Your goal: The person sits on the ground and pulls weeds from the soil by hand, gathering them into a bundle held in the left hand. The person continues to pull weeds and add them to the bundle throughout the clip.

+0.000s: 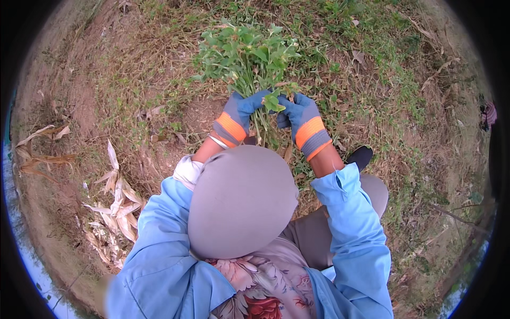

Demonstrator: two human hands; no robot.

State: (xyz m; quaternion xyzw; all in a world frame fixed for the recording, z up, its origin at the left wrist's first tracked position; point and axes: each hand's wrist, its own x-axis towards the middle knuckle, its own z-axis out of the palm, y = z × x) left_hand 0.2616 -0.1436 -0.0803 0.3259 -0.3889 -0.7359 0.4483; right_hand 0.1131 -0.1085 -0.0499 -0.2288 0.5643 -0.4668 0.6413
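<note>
A bunch of leafy green plants [251, 56] fans out away from me, its stems gathered in my left hand [244, 108]. That hand wears a blue and grey glove with an orange cuff, and the stem ends hang below it. My right hand [297, 111], in a matching glove, is close beside it with curled fingers at a small leafy sprig [273, 102]. The fingertips are partly hidden by leaves, so its hold on the sprig is not fully visible. Both hands are just beyond my bent knee [244, 201].
Dry corn husks [119, 203] lie on the ground to my left. Low green weeds and dry stalks cover the soil [167, 155] around me. My dark shoe [360, 157] is at the right. Part of a striped cloth item [490, 113] shows at the far right rim.
</note>
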